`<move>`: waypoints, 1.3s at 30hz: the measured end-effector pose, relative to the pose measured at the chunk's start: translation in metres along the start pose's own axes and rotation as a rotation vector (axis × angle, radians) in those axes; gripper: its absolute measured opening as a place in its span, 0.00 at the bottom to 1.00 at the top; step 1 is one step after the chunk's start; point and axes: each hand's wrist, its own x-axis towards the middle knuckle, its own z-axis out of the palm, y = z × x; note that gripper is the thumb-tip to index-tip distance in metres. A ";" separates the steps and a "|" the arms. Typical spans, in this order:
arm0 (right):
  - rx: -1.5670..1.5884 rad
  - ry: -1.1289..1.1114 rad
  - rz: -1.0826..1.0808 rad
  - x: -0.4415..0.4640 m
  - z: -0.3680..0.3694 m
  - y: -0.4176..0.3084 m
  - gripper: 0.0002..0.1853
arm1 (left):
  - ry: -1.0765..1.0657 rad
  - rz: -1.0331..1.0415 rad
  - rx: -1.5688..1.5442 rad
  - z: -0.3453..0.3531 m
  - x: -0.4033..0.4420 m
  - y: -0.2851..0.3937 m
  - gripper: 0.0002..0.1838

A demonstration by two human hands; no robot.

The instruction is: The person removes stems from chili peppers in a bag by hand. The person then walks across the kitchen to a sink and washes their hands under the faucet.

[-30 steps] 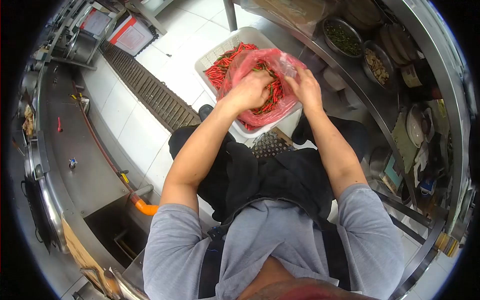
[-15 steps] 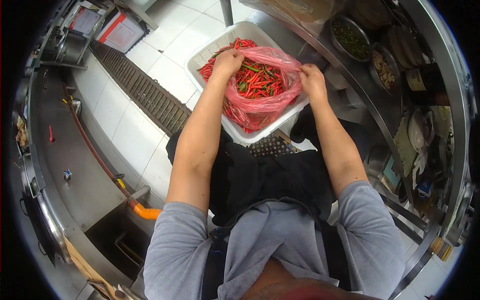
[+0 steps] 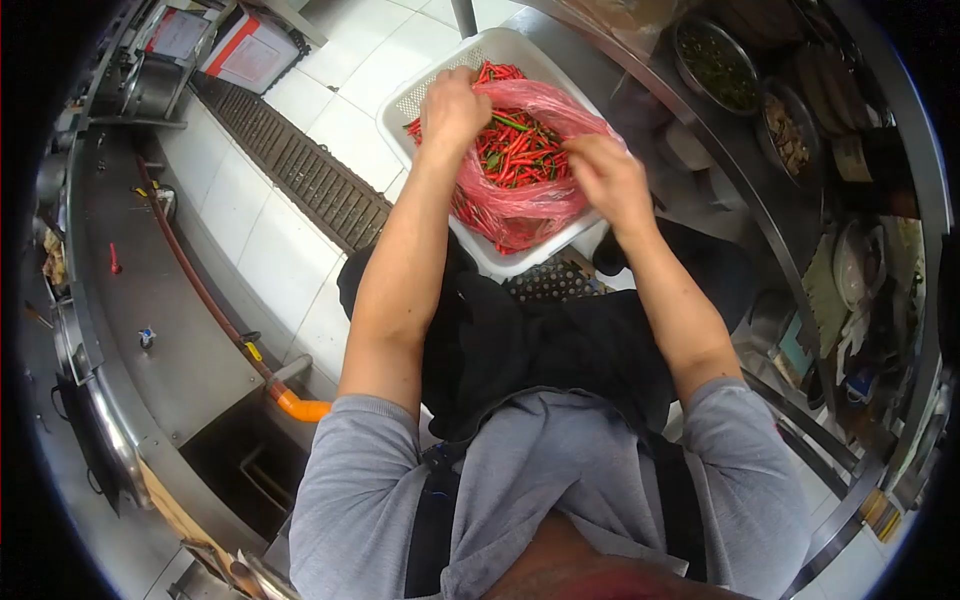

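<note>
A red translucent plastic bag [image 3: 535, 208] full of red chilies [image 3: 530, 155], a few of them green, sits with its mouth spread wide in a white perforated plastic basket [image 3: 405, 105]. At the bag's left rim, my left hand [image 3: 455, 108] is closed on the plastic, its fingertips partly hidden. My right hand [image 3: 610, 182] is over the bag's right side, fingers stretched inward above the chilies and thumb apart from them. More chilies show outside the bag along the basket's far left.
A steel counter edge [image 3: 740, 190] curves along the right, with a bowl of chopped greens [image 3: 715, 70] and a bowl of pale pieces [image 3: 787, 135] on it. A floor drain grate [image 3: 290, 160] crosses white tiles. At left stands a steel unit [image 3: 160, 330] with an orange pipe [image 3: 298, 405].
My right hand has let go of the bag's right corner and moved left over the opening. My left hand has shifted slightly up along the rim.
</note>
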 end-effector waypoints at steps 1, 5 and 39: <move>-0.003 -0.093 -0.124 -0.006 0.012 0.008 0.08 | -0.007 0.011 0.013 -0.002 -0.012 0.011 0.12; -0.083 -0.449 -0.038 -0.034 0.025 0.022 0.06 | -0.694 0.286 0.081 -0.023 -0.080 0.046 0.09; 0.185 -0.355 0.134 0.031 0.010 -0.003 0.16 | -0.583 -0.396 -0.960 -0.049 -0.023 0.025 0.08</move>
